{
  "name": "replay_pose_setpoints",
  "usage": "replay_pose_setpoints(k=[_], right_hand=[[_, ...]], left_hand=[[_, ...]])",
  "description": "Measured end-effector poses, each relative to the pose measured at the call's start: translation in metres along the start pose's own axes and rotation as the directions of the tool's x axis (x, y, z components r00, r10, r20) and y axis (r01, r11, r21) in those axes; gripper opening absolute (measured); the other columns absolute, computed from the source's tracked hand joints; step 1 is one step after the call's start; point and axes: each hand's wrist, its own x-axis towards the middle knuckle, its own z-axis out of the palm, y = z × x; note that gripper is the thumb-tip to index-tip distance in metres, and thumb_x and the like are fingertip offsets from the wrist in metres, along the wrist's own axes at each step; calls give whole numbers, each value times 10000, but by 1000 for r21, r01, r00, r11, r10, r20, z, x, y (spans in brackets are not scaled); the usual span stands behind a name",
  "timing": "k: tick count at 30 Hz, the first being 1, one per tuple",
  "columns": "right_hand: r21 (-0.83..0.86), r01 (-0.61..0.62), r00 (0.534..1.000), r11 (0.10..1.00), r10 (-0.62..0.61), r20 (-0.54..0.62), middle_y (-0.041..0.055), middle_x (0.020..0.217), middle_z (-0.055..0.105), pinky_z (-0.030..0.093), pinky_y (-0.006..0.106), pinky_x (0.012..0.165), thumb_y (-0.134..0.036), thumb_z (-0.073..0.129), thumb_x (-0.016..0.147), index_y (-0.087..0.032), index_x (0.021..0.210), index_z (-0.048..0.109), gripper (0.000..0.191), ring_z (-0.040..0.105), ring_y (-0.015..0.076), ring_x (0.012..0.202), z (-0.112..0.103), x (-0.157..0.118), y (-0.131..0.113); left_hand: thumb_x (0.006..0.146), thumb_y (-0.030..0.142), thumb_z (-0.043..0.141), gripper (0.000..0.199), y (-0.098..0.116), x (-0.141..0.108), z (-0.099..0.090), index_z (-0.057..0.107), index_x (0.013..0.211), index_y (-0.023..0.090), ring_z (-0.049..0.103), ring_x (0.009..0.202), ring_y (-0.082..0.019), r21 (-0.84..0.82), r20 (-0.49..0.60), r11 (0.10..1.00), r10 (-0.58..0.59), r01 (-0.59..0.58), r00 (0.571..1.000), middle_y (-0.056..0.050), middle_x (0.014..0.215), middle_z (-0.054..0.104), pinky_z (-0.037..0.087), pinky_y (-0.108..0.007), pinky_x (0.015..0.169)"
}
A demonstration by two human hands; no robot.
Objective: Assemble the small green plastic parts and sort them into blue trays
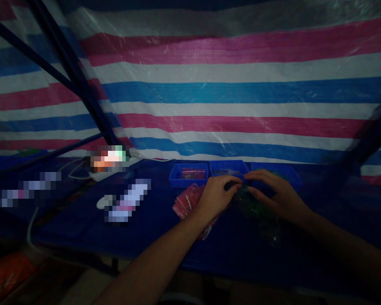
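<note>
My left hand [219, 192] is over the middle of the blue table, its thumb and index fingertips brought nearly together. Whatever lies between those tips is too dark to make out. Facing it, my right hand [281, 195] has its thumb and fingers apart, with no held thing visible. Under and beside my left hand, red packets in clear plastic [187, 201] lie fanned out, partly covered by the wrist. Green items in clear plastic [255, 207] lie below my right hand, dim and partly hidden.
Along the back edge stand a left blue bin [180, 183] with red packets, a middle bin [228, 164] and a right bin [295, 177] with green contents. To the left are a power strip [98, 174], a white round object [104, 202] and a blurred-out object [130, 201]. Striped sheeting [241, 93] hangs behind.
</note>
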Motion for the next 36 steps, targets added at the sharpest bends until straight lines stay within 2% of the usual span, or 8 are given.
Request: replay_pose_setpoints(k=[4,10,15,18,22,28,32,36], right_hand=[[150,-130,991,980,122,64,68,1254,741,556,478,1020,-377,671,958,-290,1269,664,323,709,282,1154,7,-3,-1],[321,-373,928,870,357,108,52,1139,802,607,466,960,-418,748,890,-276,1162,723,307,768,292,1056,12,-4,7],[466,-446,867,764,498,12,78,1061,819,624,460,919,-469,816,819,-245,1092,737,362,783,308,1001,12,-2,8],[563,-471,816,680,578,-16,87,1041,823,637,428,871,-488,844,788,-232,1074,732,400,786,309,991,11,0,6],[582,-500,805,641,592,41,90,1030,828,642,433,859,-502,868,755,-226,1067,741,435,790,315,975,11,1,1],[626,-461,834,629,549,61,89,1136,809,600,498,1012,-498,914,686,-239,1078,733,504,762,321,1085,14,2,-1],[628,-479,821,614,566,74,108,1058,821,606,526,994,-537,932,634,-208,983,736,518,781,324,1000,15,3,1],[645,-484,813,592,576,81,99,1039,820,608,507,985,-515,939,633,-213,965,724,499,783,305,976,16,2,3]], left_hand=[[917,203,684,177,0,1,-1,787,1061,210,752,951,-204,-37,-25,999,-35,34,999,-40,1062,806,580,-352,920],[908,151,668,199,2,1,0,769,1074,196,749,944,-182,-126,-10,992,-5,4,1000,-49,1078,798,583,-341,924],[848,36,645,401,-1,3,4,716,1213,184,737,950,-175,-145,-33,989,-32,27,999,-78,1146,777,592,-309,855],[840,81,703,440,-2,3,6,692,1270,175,733,1009,-190,-146,-44,989,-29,22,999,-94,1175,769,587,-334,923],[870,283,774,288,0,0,3,750,1138,180,753,989,-210,-141,-4,990,-23,22,1000,-79,1089,796,588,-352,927],[901,252,738,176,0,0,2,745,1054,167,756,944,-205,-185,-32,980,-85,78,996,-84,1036,796,596,-351,886],[882,232,760,248,-4,1,4,701,1114,166,747,906,-193,-234,-68,967,-116,97,991,-86,1001,788,590,-345,859],[895,253,751,342,-6,1,5,648,1213,185,743,886,-182,-256,-18,961,-113,105,993,-75,1012,790,583,-332,840]])
